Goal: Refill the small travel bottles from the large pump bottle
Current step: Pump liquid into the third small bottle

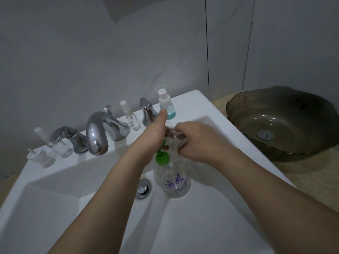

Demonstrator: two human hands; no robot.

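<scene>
- Large pump bottle [172,182]: clear, standing upright in the white sink [201,226] directly below both hands; liquid level cannot be told. Its side bears handwritten purple characters, too blurred to read with certainty. Its green pump head [162,157] sits at the neck, just under the left hand.
- Left hand [153,138]: on the pump head, thumb extended upward; the fingers [166,147] curl down around the green pump, clamped on it.
- Right hand [194,142]: fingers [180,126] wrapped around a small clear travel bottle [174,138], held tilted against the green nozzle tip; its contents cannot be told.
- Blue-liquid spray bottle [166,103]: on the sink ledge just beyond the left thumb, upright, clear cap on, lower part filled with blue liquid.
- Clear spray bottle [131,116]: on the ledge, left of the left hand, between the faucet [99,132] and the right tap handle [147,111]; faint dark marking, unreadable.
- Two further clear containers, a tall bottle [55,143] and a low jar [41,156]: far left of the hands, beside the left tap handle [67,136]; contents not discernible.
- Drain stopper [144,187]: in the basin, just left of the large bottle.
- Dark glass basin [286,123]: on the speckled table [315,180], well to the right of the right hand.
</scene>
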